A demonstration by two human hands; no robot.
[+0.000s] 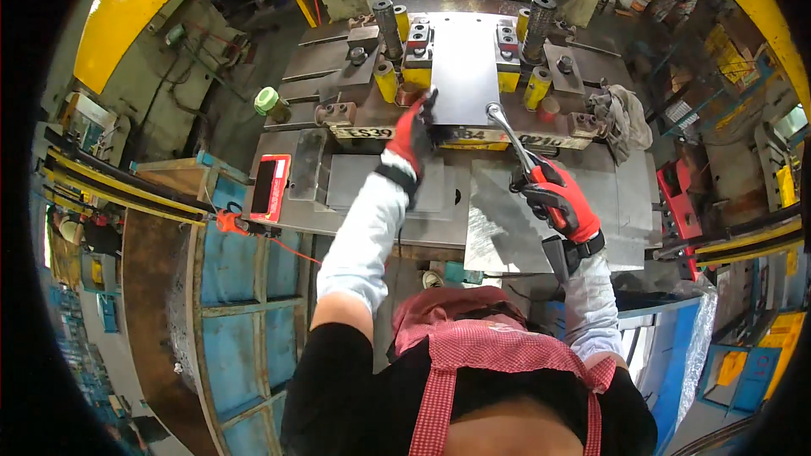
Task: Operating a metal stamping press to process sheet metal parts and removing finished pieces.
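**Inspector:** Starting nearest the person, a red checked apron [498,346] sits below both forearms, which wear pale sleeves. Right hand?

**Assistant:** The right hand [559,198], in a red and black glove, is closed around the red handle of a long metal tool [509,139]. The tool's shaft runs up and away from that hand, and its tip rests on the near right corner of the grey metal sheet [463,63].

**Inspector:** Left hand?

**Assistant:** The left hand [414,133], gloved alike, is stretched forward with its fingers at the near left corner of the same sheet. Whether they pinch the edge or only press on it, I cannot tell.

**Inspector:** Beneath the hands?

**Assistant:** Flat steel plates lie on the table [629,194], under and between both hands.

**Inspector:** Beyond?

**Assistant:** The sheet lies in a press die, past both hands, flanked by yellow posts [536,86]. A crumpled rag [623,114] lies beyond the right hand; a green cup [269,101] stands well left of the left hand.
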